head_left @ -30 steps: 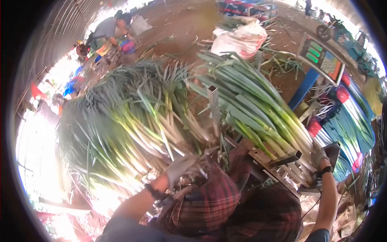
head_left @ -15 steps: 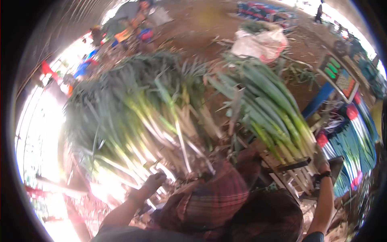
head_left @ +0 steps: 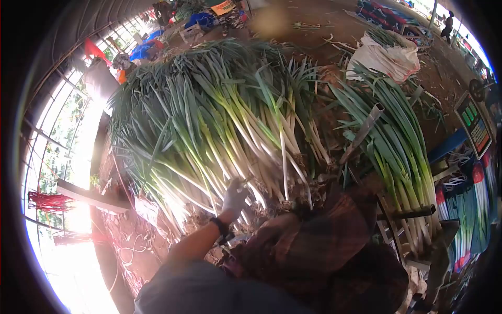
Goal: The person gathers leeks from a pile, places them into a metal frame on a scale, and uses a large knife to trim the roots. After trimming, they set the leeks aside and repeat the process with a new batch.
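My left hand [head_left: 235, 199], gloved and with a black band at the wrist, reaches into the root end of a wide pile of long green onions [head_left: 230, 110]. Its fingers are bent a little and look apart, close to the white stalks; no stalk is plainly in its grasp. My right hand is out of view. To the right, a separate bunch of green onions [head_left: 402, 141] lies on a metal stand [head_left: 402, 213], leaves pointing away and white ends toward me. Plaid cloth [head_left: 329, 225] covers my lap between pile and stand.
A scale display [head_left: 473, 125] with green digits stands at the right on a blue post. Below it lie taped onion bundles [head_left: 465, 209]. A white sack [head_left: 384, 55] sits behind the stand. Barred wall frames [head_left: 63, 136] line the left, and a person [head_left: 447, 27] is far off.
The view has turned left, so the pile and stand appear farther right. My left hand has moved forward among the stalks. My right hand, earlier at the bunch on the stand, has left the view.
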### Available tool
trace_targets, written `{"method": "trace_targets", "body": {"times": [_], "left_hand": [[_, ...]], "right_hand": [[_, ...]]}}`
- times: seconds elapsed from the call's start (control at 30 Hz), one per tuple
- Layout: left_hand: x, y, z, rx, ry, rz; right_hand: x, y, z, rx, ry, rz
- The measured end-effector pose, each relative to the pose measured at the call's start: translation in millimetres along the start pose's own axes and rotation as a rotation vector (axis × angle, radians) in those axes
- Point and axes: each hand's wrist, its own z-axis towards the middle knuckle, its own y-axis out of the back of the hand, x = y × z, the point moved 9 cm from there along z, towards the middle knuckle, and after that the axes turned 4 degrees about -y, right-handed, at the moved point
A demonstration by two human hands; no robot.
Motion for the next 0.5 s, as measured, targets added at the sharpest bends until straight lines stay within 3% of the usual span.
{"method": "trace_targets", "body": {"times": [0.1, 0.2, 0.23, 0.33, 0.37, 0.47, 0.5], "left_hand": [[-28, -9, 31, -0.047, -0.458, 0.426], [-30, -26, 38, 0.159, -0.345, 0.805], [-20, -35, 40, 0.199, -0.42, 0.844], [-26, -51, 38, 0.234, -0.319, 0.784], [-31, -52, 36, 0.148, -0.307, 0.754], [7, -84, 57, 0.359, -0.088, 0.783], [6, -94, 50, 0.431, -0.117, 0.817]], "right_hand": [[74, -16, -41, 0.039, 0.024, 0.011], [157, -43, -58, 0.126, 0.092, 0.083], [194, -51, -61, 0.164, 0.173, 0.078], [245, -81, -64, 0.287, 0.223, 0.105], [263, -91, -64, 0.304, 0.276, 0.102], [313, -124, -63, 0.355, 0.479, 0.095], [331, -136, -63, 0.372, 0.576, 0.091]]}}
